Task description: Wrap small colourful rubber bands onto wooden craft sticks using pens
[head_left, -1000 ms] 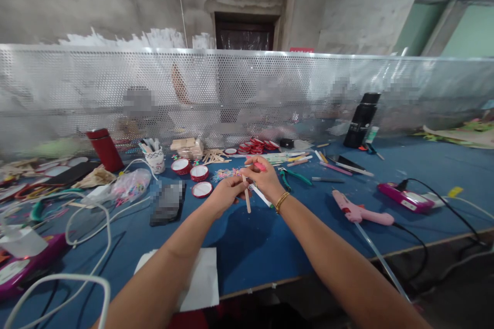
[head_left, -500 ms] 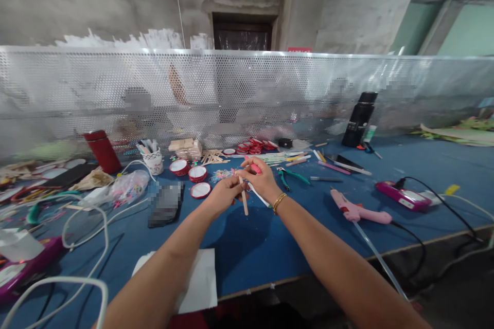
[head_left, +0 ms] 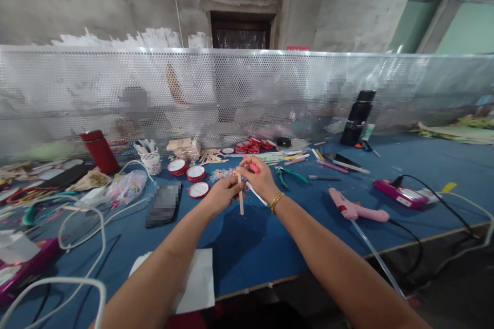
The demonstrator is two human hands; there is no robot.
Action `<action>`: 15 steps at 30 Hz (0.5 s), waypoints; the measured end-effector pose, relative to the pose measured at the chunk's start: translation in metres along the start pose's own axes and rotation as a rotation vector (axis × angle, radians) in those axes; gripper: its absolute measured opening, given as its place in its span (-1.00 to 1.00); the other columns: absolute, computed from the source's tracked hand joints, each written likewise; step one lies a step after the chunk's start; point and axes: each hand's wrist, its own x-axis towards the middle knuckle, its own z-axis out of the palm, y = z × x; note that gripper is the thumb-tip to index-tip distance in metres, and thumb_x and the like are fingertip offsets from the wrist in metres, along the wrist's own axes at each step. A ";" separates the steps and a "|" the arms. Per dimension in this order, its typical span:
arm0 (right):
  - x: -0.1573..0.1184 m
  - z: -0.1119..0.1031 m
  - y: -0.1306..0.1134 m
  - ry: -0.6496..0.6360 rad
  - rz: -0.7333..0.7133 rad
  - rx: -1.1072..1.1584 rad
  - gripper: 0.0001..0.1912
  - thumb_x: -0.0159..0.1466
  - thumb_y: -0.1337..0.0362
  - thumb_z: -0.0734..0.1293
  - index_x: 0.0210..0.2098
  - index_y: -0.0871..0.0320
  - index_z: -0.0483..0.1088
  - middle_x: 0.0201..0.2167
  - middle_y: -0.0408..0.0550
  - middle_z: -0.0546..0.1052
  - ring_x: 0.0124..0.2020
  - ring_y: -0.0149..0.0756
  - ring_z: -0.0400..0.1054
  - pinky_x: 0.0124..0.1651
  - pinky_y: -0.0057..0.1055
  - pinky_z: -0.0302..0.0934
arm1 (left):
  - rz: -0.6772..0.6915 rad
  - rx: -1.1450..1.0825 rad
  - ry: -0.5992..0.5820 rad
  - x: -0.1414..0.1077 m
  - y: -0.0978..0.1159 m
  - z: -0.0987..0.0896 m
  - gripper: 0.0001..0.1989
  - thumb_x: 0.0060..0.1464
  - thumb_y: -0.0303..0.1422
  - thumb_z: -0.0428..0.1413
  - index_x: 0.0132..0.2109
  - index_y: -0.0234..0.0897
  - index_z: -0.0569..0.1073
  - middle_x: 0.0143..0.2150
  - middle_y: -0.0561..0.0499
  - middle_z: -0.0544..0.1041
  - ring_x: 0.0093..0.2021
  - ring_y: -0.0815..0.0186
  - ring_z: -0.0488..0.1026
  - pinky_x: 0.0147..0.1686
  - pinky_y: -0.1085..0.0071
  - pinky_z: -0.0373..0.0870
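My left hand [head_left: 225, 193] is closed on a narrow wooden stick [head_left: 241, 204], which points down toward me over the blue table. Touching or nearly touching it, my right hand [head_left: 259, 179] is closed round a pink pen-like tool [head_left: 253, 167]. A white stick [head_left: 256, 194] slants out below the right palm. Behind my hands lies a small pile of colourful loops [head_left: 222, 175]. Round red-rimmed tins [head_left: 198, 189] sit to the left, and teal-handled pliers [head_left: 295, 175] rest to the right.
A phone [head_left: 164, 205] and white paper [head_left: 198, 280] lie at left. The pink glue gun [head_left: 357, 211], its cable and a purple power strip [head_left: 401, 195] are at right. A black bottle [head_left: 358, 118] stands before the perforated screen [head_left: 247, 92]; a red bottle [head_left: 99, 151] stands left.
The wooden stick now hangs closer to vertical in my left hand. The whole view has shifted slightly.
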 end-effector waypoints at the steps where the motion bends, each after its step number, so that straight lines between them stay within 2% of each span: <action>1: 0.000 -0.001 -0.001 0.014 -0.036 -0.036 -0.78 0.14 0.08 0.35 -0.37 0.10 0.37 -0.51 -0.21 0.45 -0.47 -0.37 0.36 -0.33 -0.43 0.25 | -0.012 0.000 0.005 0.000 0.000 0.000 -0.70 -0.05 -0.13 0.16 -0.37 -0.30 0.38 -0.50 0.04 0.48 -0.54 0.45 0.33 -0.57 0.54 0.09; 4: 0.000 -0.003 -0.005 0.064 -0.106 -0.042 -0.75 0.26 0.03 0.26 -0.28 0.08 0.39 -0.48 -0.17 0.50 -0.38 -0.33 0.43 -0.16 -0.36 0.27 | -0.028 -0.004 0.058 0.001 0.001 -0.001 -0.72 -0.05 -0.15 0.16 -0.38 -0.30 0.38 -0.49 0.04 0.49 -0.55 0.44 0.32 -0.58 0.53 0.10; 8: -0.003 -0.004 -0.016 0.093 -0.107 0.075 -0.60 0.33 -0.05 0.15 -0.07 0.07 0.40 -0.48 -0.12 0.51 -0.42 -0.31 0.42 -0.22 -0.35 0.29 | -0.009 -0.043 0.131 0.001 0.002 -0.002 -0.78 0.00 -0.21 0.14 -0.31 -0.29 0.41 -0.46 0.06 0.50 -0.54 0.46 0.32 -0.56 0.55 0.11; 11: -0.006 -0.004 -0.023 0.104 -0.122 0.061 -0.56 0.34 -0.05 0.13 -0.11 0.08 0.47 -0.46 -0.10 0.50 -0.44 -0.32 0.39 -0.28 -0.37 0.28 | 0.004 -0.085 0.164 0.003 0.002 -0.003 -0.77 0.02 -0.24 0.13 -0.20 -0.28 0.42 -0.47 0.08 0.48 -0.54 0.46 0.31 -0.56 0.56 0.10; 15: -0.011 -0.002 -0.027 0.096 -0.172 -0.007 -0.68 0.33 0.08 0.17 -0.21 0.09 0.49 -0.40 -0.09 0.52 -0.35 -0.30 0.42 -0.21 -0.35 0.28 | 0.056 -0.108 0.208 0.006 -0.001 -0.005 -0.74 0.01 -0.22 0.14 -0.18 -0.28 0.44 -0.47 0.09 0.47 -0.54 0.47 0.31 -0.58 0.56 0.09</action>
